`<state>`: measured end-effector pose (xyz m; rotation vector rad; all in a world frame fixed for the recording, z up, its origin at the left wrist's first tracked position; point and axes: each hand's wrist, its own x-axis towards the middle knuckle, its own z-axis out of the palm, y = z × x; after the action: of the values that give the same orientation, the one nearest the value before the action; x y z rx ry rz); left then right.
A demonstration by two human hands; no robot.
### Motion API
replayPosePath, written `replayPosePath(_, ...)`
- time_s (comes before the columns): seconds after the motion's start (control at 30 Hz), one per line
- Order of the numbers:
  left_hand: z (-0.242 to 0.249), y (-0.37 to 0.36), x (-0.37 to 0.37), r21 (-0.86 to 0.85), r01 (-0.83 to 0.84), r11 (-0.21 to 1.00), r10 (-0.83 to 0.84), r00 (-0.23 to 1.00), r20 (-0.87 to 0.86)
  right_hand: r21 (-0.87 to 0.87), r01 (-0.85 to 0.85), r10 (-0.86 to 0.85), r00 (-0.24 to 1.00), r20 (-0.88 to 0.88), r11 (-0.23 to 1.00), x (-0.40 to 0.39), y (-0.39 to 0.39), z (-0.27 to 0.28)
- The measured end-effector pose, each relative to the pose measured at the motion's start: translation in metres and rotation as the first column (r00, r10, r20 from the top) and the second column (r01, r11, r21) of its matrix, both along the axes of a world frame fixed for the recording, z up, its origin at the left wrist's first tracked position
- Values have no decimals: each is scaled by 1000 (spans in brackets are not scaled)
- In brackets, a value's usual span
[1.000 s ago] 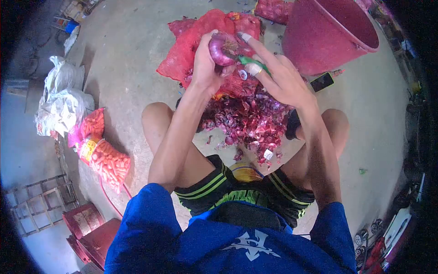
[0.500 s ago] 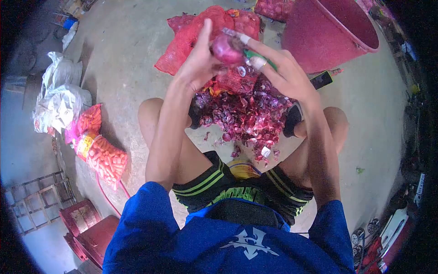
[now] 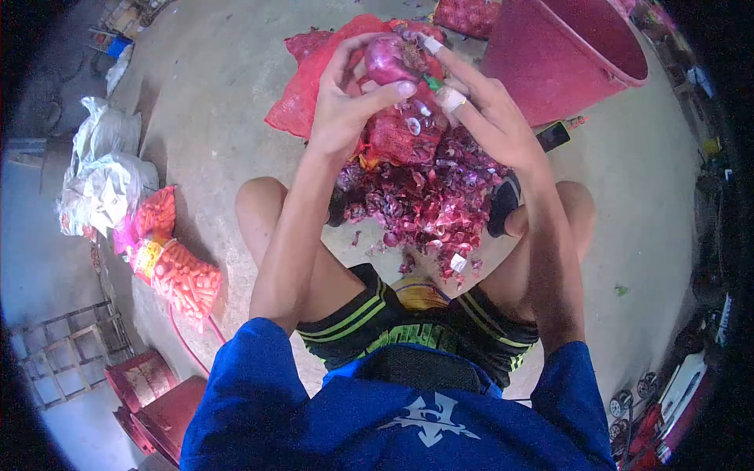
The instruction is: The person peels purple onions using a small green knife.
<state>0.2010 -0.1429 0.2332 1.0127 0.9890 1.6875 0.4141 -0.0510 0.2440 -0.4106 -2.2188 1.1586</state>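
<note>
The left hand (image 3: 345, 110) grips a red onion (image 3: 390, 60) at top centre; the right hand (image 3: 487, 118), fingers half open, touches it. Below lie peel scraps (image 3: 432, 200) on bare concrete floor (image 3: 212, 118), with a red tub (image 3: 565, 55) at upper right.

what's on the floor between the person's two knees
In the head view, a heap of purple-red onion peels fills the floor between the knees, running up to the red mesh sack under the hands. A small white scrap lies at its near edge.

Even, fairly bright daylight, no glare. Strong fisheye: dark vignette rings the frame, heaviest at 3 and 9 o'clock, edges bent. Soft shadow on the concrete floor (image 3: 228, 86) toward 11 o'clock. Centre sharp; clutter at 4 and 8 o'clock smeared, slightly blue-tinted.
</note>
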Motion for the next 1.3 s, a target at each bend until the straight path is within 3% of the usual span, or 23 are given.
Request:
replayPosePath(0.07,0,0,3,32,-9,999,7,998,62,-12,-5,5,999,37,1000,2,0,1)
replayPosePath(0.23,-10,1,-1,73,63,995,-74,984,164,191,25,-29,999,14,981,3,5,-4)
replayPosePath(0.37,-10,-2,-12,68,147,987,-156,976,151,120,12,-22,997,79,993,7,4,1)
replayPosePath(0.43,-9,-4,-23,-44,297,954,-286,944,166,212,16,-28,998,56,977,7,7,-1)
replayPosePath(0.57,-8,-7,-17,-55,300,952,-282,935,214,149,-24,12,997,81,989,8,6,1)
replayPosePath(0.67,0,-6,-10,-136,245,960,-220,960,176,160,-12,7,1000,30,987,7,5,0)
replayPosePath(0.73,4,-6,0,-156,79,985,-61,991,117,102,-8,7,1000,10,995,8,7,-3)
replayPosePath(0.77,-1,-4,5,-156,79,985,-61,991,119,102,-8,6,1000,12,995,8,7,-3)
replayPosePath(0.83,-10,-3,13,98,-115,989,122,990,-68,131,7,0,998,-56,991,5,5,-3)
replayPosePath(0.97,-8,-4,15,98,-234,967,251,939,-236,198,27,-10,996,-85,980,3,7,-11)
replayPosePath(1.03,-3,-6,10,6,-112,994,112,993,-27,165,17,-20,1000,17,986,6,8,-8)
replayPosePath(1.13,-1,-9,-6,-72,28,997,-29,1000,-7,146,16,-42,983,176,989,7,4,2)
replayPosePath(1.17,-1,-9,-10,-71,28,997,-29,1000,-8,146,16,-42,984,176,989,6,6,-1)
replayPosePath(1.23,-3,-12,-15,-194,126,973,-107,989,106,320,18,-33,999,41,947,3,7,-6)
replayPosePath(1.3,-4,-12,-17,-161,137,977,-127,989,70,279,0,-11,999,41,960,3,6,-5)
